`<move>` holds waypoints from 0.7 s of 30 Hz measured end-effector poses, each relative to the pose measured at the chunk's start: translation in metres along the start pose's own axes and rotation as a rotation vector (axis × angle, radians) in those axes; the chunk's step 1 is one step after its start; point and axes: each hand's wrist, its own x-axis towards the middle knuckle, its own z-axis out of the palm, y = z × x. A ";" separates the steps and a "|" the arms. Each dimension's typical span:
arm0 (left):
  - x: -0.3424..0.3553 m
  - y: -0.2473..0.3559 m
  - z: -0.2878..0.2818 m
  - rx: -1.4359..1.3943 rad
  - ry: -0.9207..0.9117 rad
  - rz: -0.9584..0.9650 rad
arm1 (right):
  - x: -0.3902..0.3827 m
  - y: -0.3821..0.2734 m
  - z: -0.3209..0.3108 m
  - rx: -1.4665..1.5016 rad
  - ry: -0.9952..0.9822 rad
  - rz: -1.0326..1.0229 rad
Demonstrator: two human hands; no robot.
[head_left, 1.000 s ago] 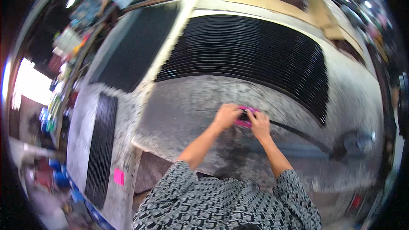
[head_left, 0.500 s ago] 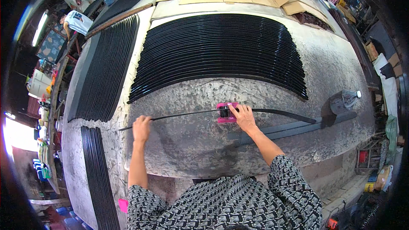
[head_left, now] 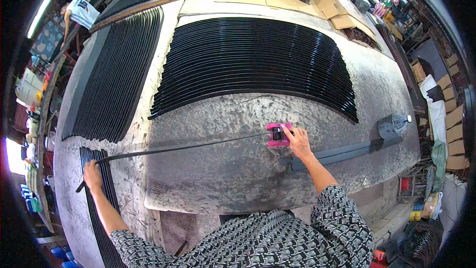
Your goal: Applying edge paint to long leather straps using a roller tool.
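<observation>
Lower left: left hand [head_left: 92, 174] pinches long black strip [head_left: 130, 155], maybe to hold it straight. Strip runs to pink tool [head_left: 278, 135], middle of frame. Right hand [head_left: 300, 143] on tool's right side, maybe to steady it; cannot tell if pinching.

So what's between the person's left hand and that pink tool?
In the head view, a long black strip spans the stretch from the left hand to the pink tool, with the mottled grey tabletop beneath it.
</observation>
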 end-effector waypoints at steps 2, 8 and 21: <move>0.003 -0.056 0.001 0.160 -0.021 -0.138 | 0.009 -0.014 0.003 0.036 0.006 0.009; 0.005 -0.146 -0.043 0.301 -0.061 -0.282 | 0.037 -0.077 0.026 0.091 0.029 -0.057; -0.063 0.005 -0.081 0.088 -0.181 -0.043 | 0.043 0.080 -0.176 -0.202 0.137 0.051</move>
